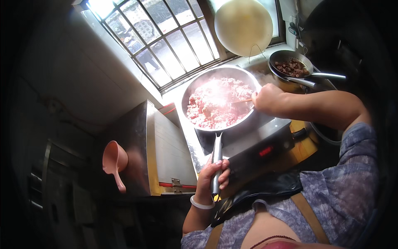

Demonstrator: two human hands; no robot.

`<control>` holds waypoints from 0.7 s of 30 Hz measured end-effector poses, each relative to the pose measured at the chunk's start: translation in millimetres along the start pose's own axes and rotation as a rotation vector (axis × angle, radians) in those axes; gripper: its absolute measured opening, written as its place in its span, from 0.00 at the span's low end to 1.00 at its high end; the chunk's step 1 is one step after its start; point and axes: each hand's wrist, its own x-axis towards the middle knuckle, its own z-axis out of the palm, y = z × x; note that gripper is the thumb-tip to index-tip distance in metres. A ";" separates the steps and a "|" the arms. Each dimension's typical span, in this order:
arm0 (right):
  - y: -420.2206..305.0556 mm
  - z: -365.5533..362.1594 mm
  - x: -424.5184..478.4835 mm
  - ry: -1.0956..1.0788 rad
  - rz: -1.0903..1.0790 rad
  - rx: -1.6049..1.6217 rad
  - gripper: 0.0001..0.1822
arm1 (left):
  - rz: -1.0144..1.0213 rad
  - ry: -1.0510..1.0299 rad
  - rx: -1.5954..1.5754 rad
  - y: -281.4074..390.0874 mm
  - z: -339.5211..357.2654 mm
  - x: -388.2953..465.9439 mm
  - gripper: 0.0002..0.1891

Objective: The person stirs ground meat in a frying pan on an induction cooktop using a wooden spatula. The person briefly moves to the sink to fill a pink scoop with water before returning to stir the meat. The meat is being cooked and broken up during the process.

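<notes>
A wide metal pan (221, 127) full of pinkish minced meat (211, 109) stands on a cooktop (248, 137) in front of the window, and steam rises from it. My left hand (214, 174) is closed around the pan's metal handle (217, 149). At the pan's right rim, my right hand (268, 99) grips a wooden stick-like utensil (243, 101) whose far end goes into the meat. Glare and steam hide part of the meat.
To the right, a perforated metal strainer (306, 59) with dark cooked pieces rests on another pan. A round pale board (244, 26) leans at the window. Left are a metal cabinet (124, 168) and a pink plastic ladle (115, 158). Outside, a person (141, 51) is visible through the window bars.
</notes>
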 end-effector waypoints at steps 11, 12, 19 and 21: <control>10.8 7.5 18.4 -0.080 -0.067 0.077 0.08 | 0.025 -0.013 -0.013 0.4 1.0 -2.7 0.17; 20.1 -13.5 -0.1 -0.054 -0.075 0.114 0.08 | 0.022 -0.023 -0.008 0.4 0.7 -2.2 0.17; 13.4 -33.5 5.5 0.183 -0.159 0.163 0.06 | 0.038 0.027 0.010 -5.8 2.6 2.7 0.21; -19.8 -19.9 -2.1 0.233 -0.222 0.010 0.05 | 0.053 0.017 0.018 -4.3 4.2 0.8 0.18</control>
